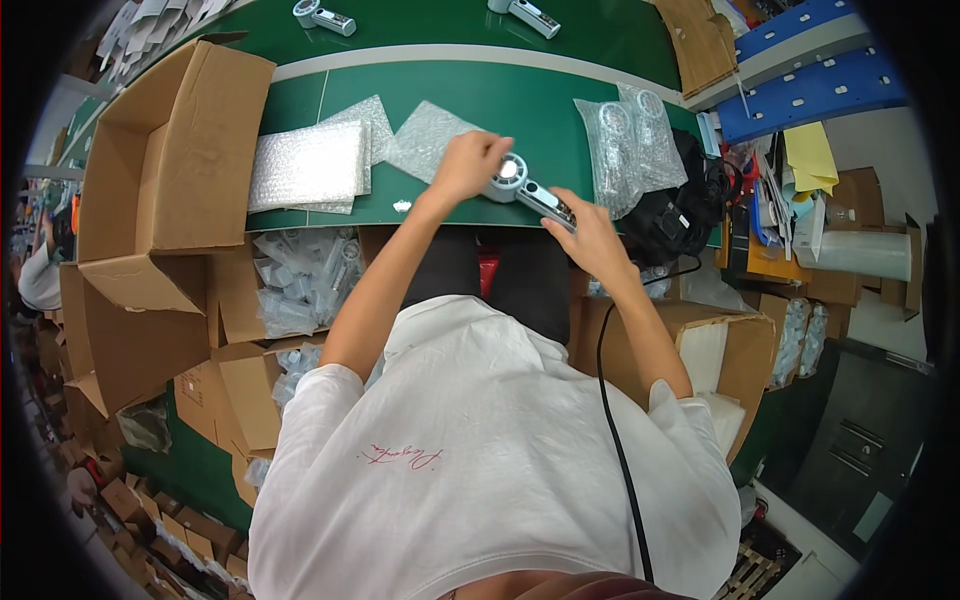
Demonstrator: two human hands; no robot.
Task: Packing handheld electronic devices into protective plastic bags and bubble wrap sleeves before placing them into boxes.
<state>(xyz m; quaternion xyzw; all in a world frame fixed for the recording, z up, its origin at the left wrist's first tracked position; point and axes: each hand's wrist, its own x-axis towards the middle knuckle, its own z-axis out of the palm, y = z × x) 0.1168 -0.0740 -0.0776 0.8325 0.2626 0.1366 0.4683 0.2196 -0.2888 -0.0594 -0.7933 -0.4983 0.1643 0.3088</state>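
A light grey-blue handheld fan point(510, 172) with a round head and a dark-faced handle is held at a slant over the green table's near edge. My right hand point(597, 238) is closed round the lower end of its handle. Curled fingers of my left hand point(468, 168) press against the fan's round head; their tips are partly hidden and slightly blurred. Just beyond that hand lies a bubble-wrap bag point(425, 135). To its left is a stack of more bubble-wrap bags point(305, 168).
Two bubble-wrapped fans point(628, 135) lie right, beside a black bag point(672, 215). A cardboard box point(200, 160) stands left; another box point(735, 350) is by my right arm. At the far side lie two unwrapped fans point(325, 18). A black cable point(612, 420) crosses my shirt.
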